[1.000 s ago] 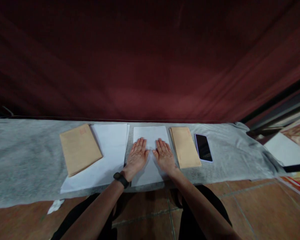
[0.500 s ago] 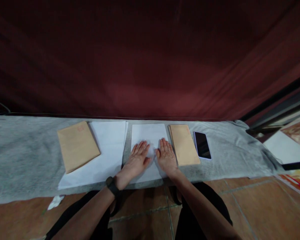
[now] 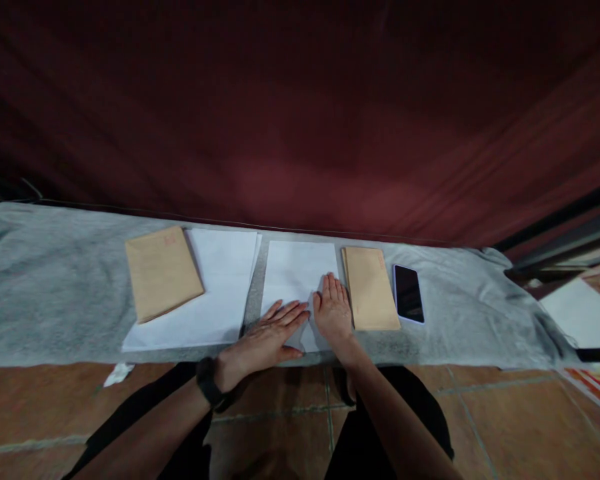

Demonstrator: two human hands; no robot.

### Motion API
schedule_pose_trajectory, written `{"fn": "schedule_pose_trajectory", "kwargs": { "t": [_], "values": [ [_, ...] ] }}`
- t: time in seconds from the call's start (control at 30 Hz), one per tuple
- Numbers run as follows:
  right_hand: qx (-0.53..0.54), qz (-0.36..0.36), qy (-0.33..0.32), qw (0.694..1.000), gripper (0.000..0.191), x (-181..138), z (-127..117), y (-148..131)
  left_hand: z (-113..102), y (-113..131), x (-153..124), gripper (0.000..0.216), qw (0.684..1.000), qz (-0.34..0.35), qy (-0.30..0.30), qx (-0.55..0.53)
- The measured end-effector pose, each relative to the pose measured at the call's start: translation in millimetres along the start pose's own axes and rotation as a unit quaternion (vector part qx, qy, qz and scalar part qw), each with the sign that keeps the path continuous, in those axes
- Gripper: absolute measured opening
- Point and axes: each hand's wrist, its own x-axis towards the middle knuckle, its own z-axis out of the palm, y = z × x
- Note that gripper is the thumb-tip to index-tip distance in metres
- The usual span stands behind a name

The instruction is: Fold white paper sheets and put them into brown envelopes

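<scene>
A sheet of white paper [image 3: 300, 267] lies before me on the grey cloth. Across its lower left part stretches my left hand [image 3: 275, 333], fingers extended and thumb apart, with a dark watch on the wrist. My right hand [image 3: 333, 312] rests flat on the paper's right side, fingers straight and side by side. Just right of that hand is a stack of narrow brown envelopes [image 3: 371, 290]. To the left, larger brown envelopes [image 3: 165, 277] sit on several white sheets [image 3: 220, 320]. Neither hand grips anything.
A phone [image 3: 409, 293] in a pale purple case lies right of the narrow envelopes. Grey cloth [image 3: 460, 307] covers the long surface. Behind it hangs a dark red curtain [image 3: 300, 133]. A scrap of white paper [image 3: 119, 374] is on the tiled floor [image 3: 265, 447].
My left hand has slid down towards the paper's near edge and turned its fingers more to the right. My right hand stays about where it was. The view has tilted slightly.
</scene>
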Motion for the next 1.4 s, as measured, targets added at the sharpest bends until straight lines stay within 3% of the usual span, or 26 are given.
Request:
{"fn": "schedule_pose_trajectory", "kwargs": {
  "t": [0.2,0.4,0.6,0.9,1.07,1.4],
  "values": [
    [-0.003,0.001,0.025,1.000,0.056,1.5,2.8,-3.2,-2.1,25.7,3.0,0.063,0.998,-0.020,-0.016,0.049],
    [-0.003,0.022,0.006,1.000,0.056,5.6,2.4,-8.7,1.1,51.0,-0.8,0.052,0.994,0.013,0.027,0.104],
    [-0.036,0.013,-0.059,0.998,0.056,3.7,-5.3,-18.1,1.6,19.1,-7.7,0.056,0.990,0.030,0.042,0.133],
    [-0.064,0.005,-0.137,0.989,0.055,17.7,-14.3,-28.4,27.2,-12.9,-7.9,0.056,0.983,0.049,0.055,0.166],
    [-0.038,-0.002,-0.110,0.993,0.054,16.5,-12.0,-28.4,24.6,-17.0,-7.0,0.057,0.983,0.047,0.049,0.169],
    [0.030,-0.010,-0.058,0.998,0.053,-1.5,-6.5,-26.3,13.1,-2.4,-7.6,0.060,0.985,0.012,0.042,0.165]
  ]
}}
